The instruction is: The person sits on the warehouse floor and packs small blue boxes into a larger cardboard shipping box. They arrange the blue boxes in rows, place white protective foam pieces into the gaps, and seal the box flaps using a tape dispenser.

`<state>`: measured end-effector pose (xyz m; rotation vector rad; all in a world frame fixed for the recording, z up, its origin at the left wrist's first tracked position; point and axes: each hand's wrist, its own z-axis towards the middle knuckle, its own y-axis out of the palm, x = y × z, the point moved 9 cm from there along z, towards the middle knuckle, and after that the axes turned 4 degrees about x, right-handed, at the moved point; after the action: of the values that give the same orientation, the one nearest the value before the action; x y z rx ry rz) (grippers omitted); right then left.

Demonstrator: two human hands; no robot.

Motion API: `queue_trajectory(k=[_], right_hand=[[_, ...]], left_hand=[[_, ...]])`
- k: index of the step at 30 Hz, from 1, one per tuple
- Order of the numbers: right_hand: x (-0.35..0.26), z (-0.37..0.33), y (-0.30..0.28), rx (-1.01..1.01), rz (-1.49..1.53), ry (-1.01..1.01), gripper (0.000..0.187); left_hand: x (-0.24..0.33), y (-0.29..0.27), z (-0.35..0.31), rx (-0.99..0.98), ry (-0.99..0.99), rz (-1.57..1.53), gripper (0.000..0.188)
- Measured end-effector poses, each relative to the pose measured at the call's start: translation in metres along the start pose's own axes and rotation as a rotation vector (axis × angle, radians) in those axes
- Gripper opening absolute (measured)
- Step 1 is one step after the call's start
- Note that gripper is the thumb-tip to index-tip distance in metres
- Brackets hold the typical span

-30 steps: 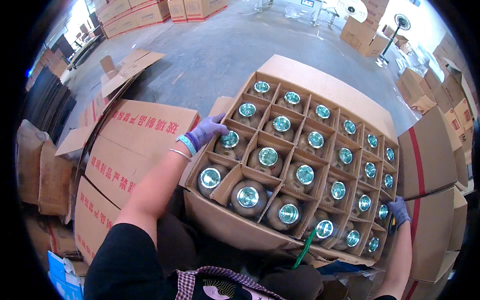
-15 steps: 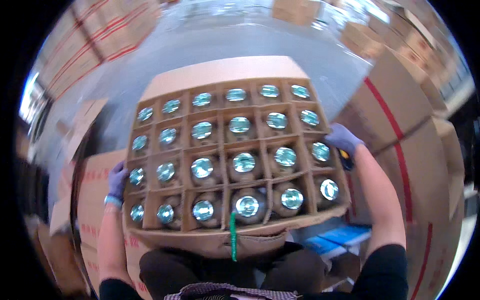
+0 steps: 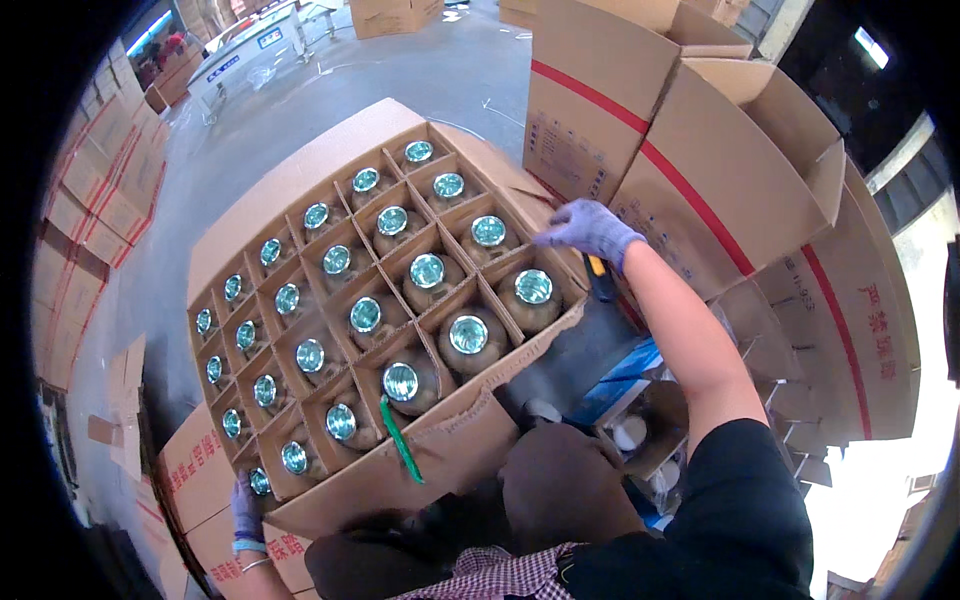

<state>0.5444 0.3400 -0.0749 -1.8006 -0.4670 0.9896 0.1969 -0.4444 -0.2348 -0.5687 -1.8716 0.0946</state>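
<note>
A large open cardboard box (image 3: 465, 400) lies tilted across the view, split by cardboard dividers into many cells. In the cells stand rounded glass vessels (image 3: 470, 340) with shiny teal-silver round tops; their exact kind is unclear. My left hand (image 3: 246, 512), in a purple glove, grips the box's near left corner, its fingers partly hidden. My right hand (image 3: 592, 232), gloved alike, is closed over the box's right edge. Just below it shows a yellow-and-black tool (image 3: 598, 275); whether that hand holds it I cannot tell. A green strip (image 3: 402, 440) hangs over the near wall.
Tall open cartons with red stripes (image 3: 700, 215) stand close on the right. More cartons (image 3: 100, 190) are stacked at the left, and another carton (image 3: 205, 470) lies below my left hand. A blue box (image 3: 615, 385) sits beside my knee. A white table-like machine (image 3: 255, 50) stands far back.
The box has swung counter-clockwise in the view, its right side now higher and its left corner lower. Both hands have stayed at its sides. The surroundings have shifted as my view turned.
</note>
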Motion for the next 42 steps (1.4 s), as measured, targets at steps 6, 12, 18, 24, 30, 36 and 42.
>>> queue_trajectory(k=[6, 12, 18, 24, 30, 36, 42], right_hand=[[0.021, -0.054, 0.045, -0.187, 0.114, 0.083, 0.081], [0.034, -0.062, 0.044, -0.026, 0.144, 0.105, 0.072], [0.014, -0.069, 0.044, 0.028, 0.255, -0.003, 0.059], [0.009, -0.120, -0.010, 0.577, 0.810, 0.142, 0.041], [-0.296, -0.258, 0.018, 0.210, 1.083, -0.342, 0.035], [-0.444, -0.414, 0.090, 0.054, 0.930, -0.797, 0.045], [-0.486, -0.474, 0.118, -0.216, 0.886, -0.843, 0.056]], left_hand=[[0.019, 0.007, -0.003, 0.239, 0.158, 0.388, 0.059], [0.033, 0.034, -0.028, 0.328, 0.253, 0.538, 0.059], [0.041, 0.012, -0.008, 0.323, 0.373, 0.789, 0.052], [0.128, 0.047, -0.088, 0.715, 0.591, 0.841, 0.036], [0.229, 0.224, -0.351, -0.580, 0.512, -0.229, 0.069], [0.176, 0.145, -0.471, -0.169, 0.684, -0.247, 0.061], [0.065, 0.009, -0.499, 0.073, 0.132, -0.479, 0.029]])
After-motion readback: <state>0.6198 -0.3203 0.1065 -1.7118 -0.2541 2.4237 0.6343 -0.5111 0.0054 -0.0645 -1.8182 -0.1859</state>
